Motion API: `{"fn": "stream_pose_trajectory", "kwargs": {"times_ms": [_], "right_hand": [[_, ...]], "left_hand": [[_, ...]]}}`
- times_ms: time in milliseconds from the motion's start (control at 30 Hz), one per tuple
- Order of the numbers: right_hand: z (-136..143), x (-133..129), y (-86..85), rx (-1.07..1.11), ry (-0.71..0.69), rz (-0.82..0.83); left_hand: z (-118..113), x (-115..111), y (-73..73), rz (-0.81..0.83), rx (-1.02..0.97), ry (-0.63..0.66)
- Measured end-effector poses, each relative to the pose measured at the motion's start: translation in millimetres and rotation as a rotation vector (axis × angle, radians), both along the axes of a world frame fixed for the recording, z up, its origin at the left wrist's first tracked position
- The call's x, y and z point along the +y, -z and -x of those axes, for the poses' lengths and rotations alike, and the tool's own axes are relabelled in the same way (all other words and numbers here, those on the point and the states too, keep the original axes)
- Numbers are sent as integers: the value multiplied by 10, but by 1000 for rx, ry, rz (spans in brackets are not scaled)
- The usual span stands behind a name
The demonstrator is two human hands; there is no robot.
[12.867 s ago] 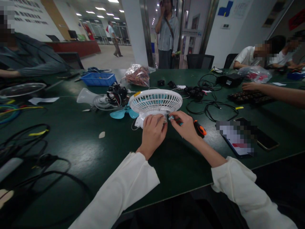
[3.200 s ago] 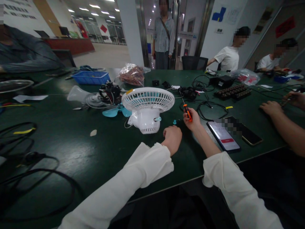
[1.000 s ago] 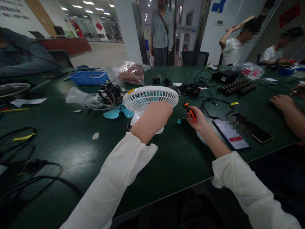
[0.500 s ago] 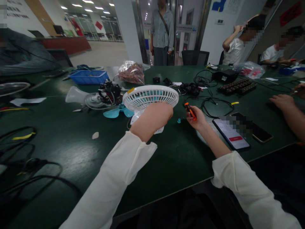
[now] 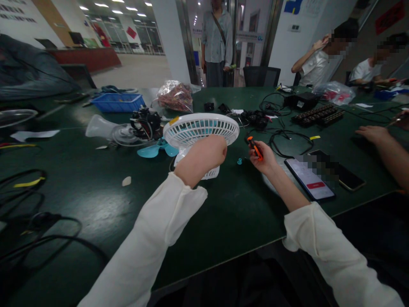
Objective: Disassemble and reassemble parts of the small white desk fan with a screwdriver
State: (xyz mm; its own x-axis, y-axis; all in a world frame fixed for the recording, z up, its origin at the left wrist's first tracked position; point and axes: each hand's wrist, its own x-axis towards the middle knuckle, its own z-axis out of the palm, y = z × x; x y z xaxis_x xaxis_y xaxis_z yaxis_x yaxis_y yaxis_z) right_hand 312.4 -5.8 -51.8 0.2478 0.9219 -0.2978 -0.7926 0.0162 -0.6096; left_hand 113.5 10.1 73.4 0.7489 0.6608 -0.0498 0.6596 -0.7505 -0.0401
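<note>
A white fan (image 5: pixel 174 132) with a round slatted grille stands tilted on the green table, light blue blades showing through the slats. My left hand (image 5: pixel 206 155) is closed at the near side of the fan, below its grille; its fingers are curled out of sight, so what they grip is hidden. To the right, my right hand (image 5: pixel 263 158) is closed around an orange and black tool (image 5: pixel 255 149). Between my hands lies a small blue cap (image 5: pixel 239 161). Loose light blue fan blades (image 5: pixel 149 151) rest left of the fan.
Behind are a blue tray (image 5: pixel 118 103), a bagged bundle (image 5: pixel 175 97) and a black motor part (image 5: pixel 145 123). Two phones (image 5: pixel 309 179) lie by my right forearm, near another person's hand (image 5: pixel 375 134). Black cables (image 5: pixel 41 221) spread at left. A person (image 5: pixel 217 42) stands beyond the table.
My left hand has shifted slightly left and down along the fan. The neighbouring person's hand has moved a little left. My right hand stays nearly still with the tool.
</note>
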Motion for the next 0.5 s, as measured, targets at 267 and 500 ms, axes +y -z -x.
{"fn": "stream_pose_trajectory", "kwargs": {"times_ms": [267, 500], "right_hand": [[-4, 7, 8, 4, 10, 0], [-8, 13, 19, 2, -1, 0]], "left_hand": [[-30, 93, 62, 120, -73, -63], [-22, 128, 51, 154, -117, -67]]}}
